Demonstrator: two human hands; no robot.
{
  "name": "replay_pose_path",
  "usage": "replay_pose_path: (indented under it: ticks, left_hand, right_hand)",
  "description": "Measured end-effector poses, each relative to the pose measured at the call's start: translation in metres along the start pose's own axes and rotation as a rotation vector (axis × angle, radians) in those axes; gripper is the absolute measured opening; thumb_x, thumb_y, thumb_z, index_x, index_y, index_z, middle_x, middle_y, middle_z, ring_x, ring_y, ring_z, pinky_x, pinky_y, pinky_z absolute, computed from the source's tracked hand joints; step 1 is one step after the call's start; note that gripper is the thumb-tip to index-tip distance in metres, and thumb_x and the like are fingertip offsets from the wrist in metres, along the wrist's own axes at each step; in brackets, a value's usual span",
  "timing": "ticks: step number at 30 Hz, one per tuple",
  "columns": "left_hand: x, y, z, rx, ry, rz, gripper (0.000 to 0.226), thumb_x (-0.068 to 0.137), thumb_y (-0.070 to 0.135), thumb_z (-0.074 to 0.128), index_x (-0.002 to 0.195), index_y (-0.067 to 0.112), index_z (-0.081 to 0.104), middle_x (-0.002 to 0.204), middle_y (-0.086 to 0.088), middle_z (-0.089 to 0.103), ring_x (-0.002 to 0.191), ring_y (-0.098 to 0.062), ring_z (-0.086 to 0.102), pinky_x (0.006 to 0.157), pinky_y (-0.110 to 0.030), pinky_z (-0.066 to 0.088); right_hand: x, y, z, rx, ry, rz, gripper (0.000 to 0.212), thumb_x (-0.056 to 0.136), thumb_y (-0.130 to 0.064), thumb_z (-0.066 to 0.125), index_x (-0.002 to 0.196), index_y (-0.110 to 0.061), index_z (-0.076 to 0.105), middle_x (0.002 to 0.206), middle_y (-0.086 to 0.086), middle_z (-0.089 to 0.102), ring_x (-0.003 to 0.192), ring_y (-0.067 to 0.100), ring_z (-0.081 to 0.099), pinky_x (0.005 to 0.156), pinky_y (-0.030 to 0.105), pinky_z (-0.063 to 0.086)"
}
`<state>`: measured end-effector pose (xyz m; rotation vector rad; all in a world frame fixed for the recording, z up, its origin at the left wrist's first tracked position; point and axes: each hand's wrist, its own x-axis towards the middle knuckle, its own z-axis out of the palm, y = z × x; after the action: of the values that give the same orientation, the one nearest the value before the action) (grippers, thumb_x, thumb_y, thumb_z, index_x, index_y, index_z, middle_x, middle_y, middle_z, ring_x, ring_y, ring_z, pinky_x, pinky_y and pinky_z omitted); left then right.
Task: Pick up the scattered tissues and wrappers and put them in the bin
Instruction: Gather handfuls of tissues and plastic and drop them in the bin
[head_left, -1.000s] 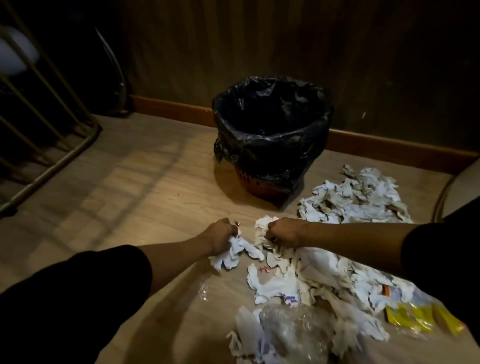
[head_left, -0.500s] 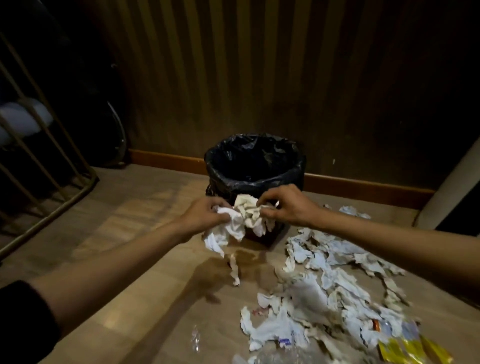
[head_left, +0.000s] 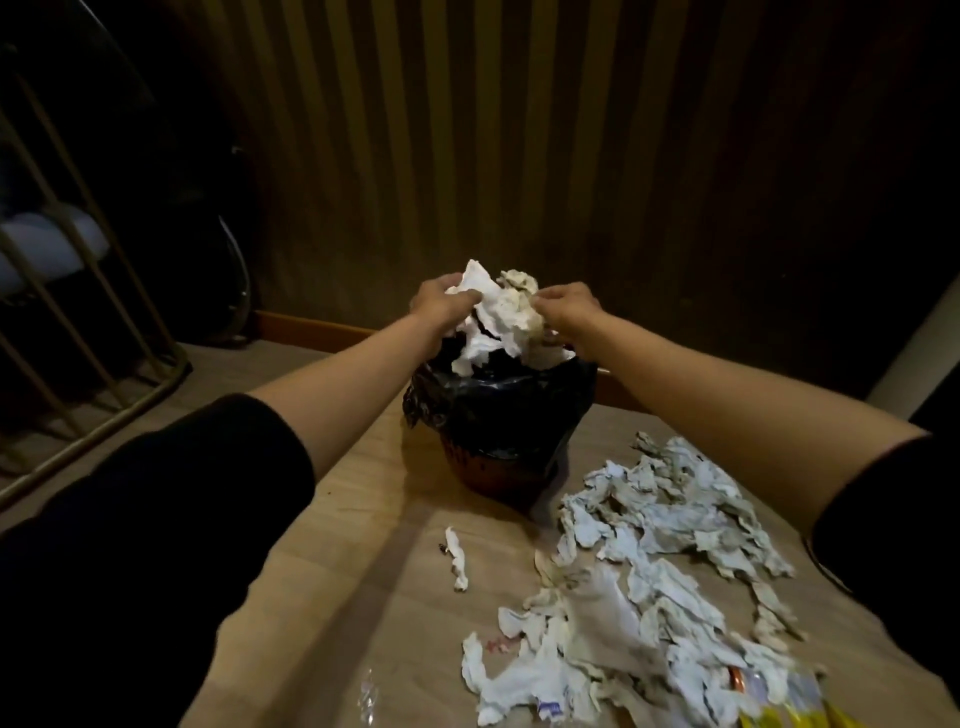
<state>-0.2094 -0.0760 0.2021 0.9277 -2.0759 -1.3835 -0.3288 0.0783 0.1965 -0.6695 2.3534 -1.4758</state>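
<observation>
Item: wad of tissues (head_left: 498, 322), clamped between left hand (head_left: 441, 306) and right hand (head_left: 569, 312), fingers closed on it. Lifted from floor since a second ago; now above bin (head_left: 498, 415), twelve o'clock. Release pending. Remaining tissues (head_left: 649, 571), yellow wrappers (head_left: 795, 719): four o'clock.

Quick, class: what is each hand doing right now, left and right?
Left hand: closed on the tissue bundle, above the bin.
Right hand: closed on the same bundle.
</observation>
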Motion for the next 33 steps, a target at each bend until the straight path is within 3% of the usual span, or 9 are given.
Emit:
replay_pose_path:
  ticks: [5, 11, 14, 16, 19, 22, 25, 29, 33]
  left_hand:
    - [-0.025, -0.012, -0.007, 0.318, -0.061, 0.246, 0.037, 0.089, 0.028, 0.066, 0.126, 0.023, 0.064, 0.122, -0.004, 0.068, 0.115, -0.019, 0.062, 0.103, -0.033, 0.049]
    - [-0.085, -0.06, -0.019, 0.453, -0.061, 0.611, 0.016, 0.087, 0.023, 0.062, 0.097, 0.019, 0.073, 0.085, 0.005, 0.074, 0.077, -0.004, 0.068, 0.07, -0.022, 0.055]
    - [-0.103, -0.091, -0.015, 0.528, -0.274, 0.784, 0.009, 0.086, 0.022, 0.062, 0.09, 0.02, 0.071, 0.077, 0.007, 0.07, 0.068, -0.002, 0.064, 0.061, -0.022, 0.05]
    - [-0.107, -0.112, -0.007, 0.694, -0.486, 0.877, 0.01, 0.086, 0.026, 0.059, 0.087, 0.022, 0.068, 0.076, 0.008, 0.068, 0.067, -0.004, 0.062, 0.06, -0.023, 0.049]
    - [-0.103, -0.149, 0.012, 0.912, -0.671, 0.845, 0.012, 0.083, 0.03, 0.055, 0.083, 0.022, 0.065, 0.076, 0.005, 0.068, 0.068, -0.014, 0.064, 0.06, -0.029, 0.049]
    - [-0.092, -0.188, 0.031, 1.075, -0.81, 0.653, 0.018, 0.081, 0.033, 0.061, 0.095, 0.021, 0.067, 0.092, 0.0, 0.071, 0.083, -0.021, 0.067, 0.067, -0.032, 0.053]
    - [-0.084, -0.228, 0.044, 1.148, -0.852, 0.465, 0.039, 0.082, 0.041, 0.066, 0.115, 0.02, 0.064, 0.108, -0.006, 0.069, 0.096, -0.025, 0.067, 0.076, -0.033, 0.054]
    - [-0.085, -0.272, 0.055, 1.229, -0.914, 0.417, 0.051, 0.077, 0.049, 0.067, 0.121, 0.024, 0.057, 0.117, -0.008, 0.055, 0.096, -0.032, 0.064, 0.073, -0.033, 0.05]
    - [-0.094, -0.296, 0.059, 1.129, -0.88, 0.384, 0.041, 0.079, 0.024, 0.065, 0.119, 0.018, 0.056, 0.117, -0.01, 0.051, 0.092, -0.033, 0.063, 0.077, -0.034, 0.051]
  right_hand:
    - [-0.019, 0.019, -0.028, -0.151, 0.055, -0.096, 0.024, 0.098, -0.023, 0.055, 0.114, -0.021, 0.072, 0.107, 0.0, 0.068, 0.088, 0.018, 0.067, 0.085, 0.04, 0.061]
    - [-0.058, 0.084, -0.065, -0.167, 0.088, -0.1, 0.016, 0.096, -0.017, 0.058, 0.101, -0.013, 0.072, 0.097, 0.006, 0.073, 0.085, 0.018, 0.072, 0.073, 0.034, 0.063]
    - [-0.076, 0.125, -0.065, -0.298, -0.008, -0.028, 0.014, 0.096, -0.016, 0.06, 0.102, -0.009, 0.07, 0.096, 0.01, 0.071, 0.082, 0.018, 0.068, 0.065, 0.026, 0.058]
    - [-0.081, 0.152, -0.06, -0.439, -0.12, 0.009, 0.013, 0.093, -0.019, 0.064, 0.1, -0.01, 0.071, 0.095, 0.009, 0.072, 0.084, 0.019, 0.068, 0.073, 0.035, 0.06]
    - [-0.081, 0.184, -0.047, -0.641, -0.328, -0.008, 0.019, 0.089, -0.028, 0.069, 0.101, -0.013, 0.072, 0.097, 0.006, 0.074, 0.088, 0.02, 0.068, 0.075, 0.034, 0.055]
    - [-0.078, 0.206, -0.035, -0.798, -0.507, -0.026, 0.038, 0.085, -0.033, 0.072, 0.117, -0.013, 0.066, 0.104, 0.005, 0.073, 0.094, 0.023, 0.069, 0.078, 0.032, 0.055]
    - [-0.076, 0.228, -0.025, -0.873, -0.598, -0.063, 0.049, 0.084, -0.033, 0.073, 0.126, -0.011, 0.061, 0.113, 0.007, 0.069, 0.101, 0.026, 0.067, 0.077, 0.03, 0.05]
    - [-0.074, 0.261, -0.003, -0.941, -0.666, -0.091, 0.048, 0.083, -0.033, 0.068, 0.127, -0.014, 0.058, 0.114, 0.012, 0.067, 0.103, 0.031, 0.064, 0.08, 0.037, 0.055]
    - [-0.074, 0.284, 0.019, -1.008, -0.701, -0.18, 0.063, 0.086, -0.038, 0.063, 0.143, -0.022, 0.042, 0.123, 0.016, 0.06, 0.11, 0.036, 0.06, 0.086, 0.04, 0.054]
